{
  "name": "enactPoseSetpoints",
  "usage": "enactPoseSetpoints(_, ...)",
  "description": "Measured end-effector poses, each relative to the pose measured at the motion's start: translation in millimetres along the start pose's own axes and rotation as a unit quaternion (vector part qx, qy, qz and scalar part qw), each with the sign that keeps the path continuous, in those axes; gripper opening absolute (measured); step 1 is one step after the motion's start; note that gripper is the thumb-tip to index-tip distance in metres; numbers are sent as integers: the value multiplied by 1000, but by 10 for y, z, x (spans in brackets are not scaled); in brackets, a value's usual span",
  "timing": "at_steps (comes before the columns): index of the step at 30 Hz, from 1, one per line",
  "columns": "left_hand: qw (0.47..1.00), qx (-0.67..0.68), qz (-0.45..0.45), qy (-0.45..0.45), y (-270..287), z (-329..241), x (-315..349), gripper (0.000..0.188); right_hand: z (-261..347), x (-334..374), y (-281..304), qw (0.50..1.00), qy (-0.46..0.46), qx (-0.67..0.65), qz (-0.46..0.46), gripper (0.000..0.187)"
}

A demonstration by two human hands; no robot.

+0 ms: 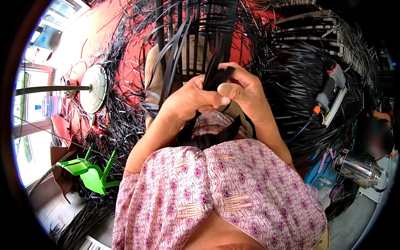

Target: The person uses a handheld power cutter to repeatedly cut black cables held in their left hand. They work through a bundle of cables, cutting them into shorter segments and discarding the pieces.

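Observation:
Both my hands meet in front of my chest over flat black plastic weaving strips [218, 77]. My left hand [192, 96] has its fingers closed round the strips, thumb pointing to the right. My right hand [243, 85] pinches a black strip end between thumb and curled fingers, close beside the left thumb. Just beyond them stands a partly woven black frame [196, 21] of upright strips with crosswise bands near the top. Loose strip ends hang from its left side. Part of the strips inside my hands is hidden by the fingers.
Heaps of black strips [300, 83] lie right and left over the red floor. A pneumatic stapler [331, 91] rests on the right heap, below a woven grey piece [321, 31]. Leftward are a green plastic stool-like chair [93, 173] and a round white stand base [93, 88]. A glass flask [360, 168] is lower right.

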State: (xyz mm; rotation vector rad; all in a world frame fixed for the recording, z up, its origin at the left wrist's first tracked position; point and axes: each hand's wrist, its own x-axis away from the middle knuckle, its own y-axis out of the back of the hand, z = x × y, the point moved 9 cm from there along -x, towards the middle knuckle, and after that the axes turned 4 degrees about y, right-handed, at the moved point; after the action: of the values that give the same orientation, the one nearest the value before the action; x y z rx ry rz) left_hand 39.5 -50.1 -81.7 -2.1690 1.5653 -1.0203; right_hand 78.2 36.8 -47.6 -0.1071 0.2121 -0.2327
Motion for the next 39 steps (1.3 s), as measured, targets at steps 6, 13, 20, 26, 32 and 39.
enactPoseSetpoints(6, 995, -72, -36, -60, 39, -40, -19, 23, 17, 13, 58, 983, 37, 136, -119, 35)
enactPoseSetpoints(13, 986, -106, -84, -95, 31, -141, -6, 36, 309, 23, 74, 935, 146, 278, -164, 28)
enactPoseSetpoints(20, 989, -39, 71, -125, -107, -169, 29, 31, 194, 1, 92, 990, 25, 70, -123, 17)
enactPoseSetpoints(26, 988, -69, 22, -135, -64, -159, 41, 29, 202, -1, 82, 995, -13, -4, -97, 12)
enactPoseSetpoints(32, 979, -132, -46, -147, 32, -176, -22, 30, 187, -22, 164, 983, 37, 129, -125, 13)
enactPoseSetpoints(39, 962, -240, -64, -113, 34, -153, -31, 34, 215, -75, 358, 985, 6, -14, -173, 17)
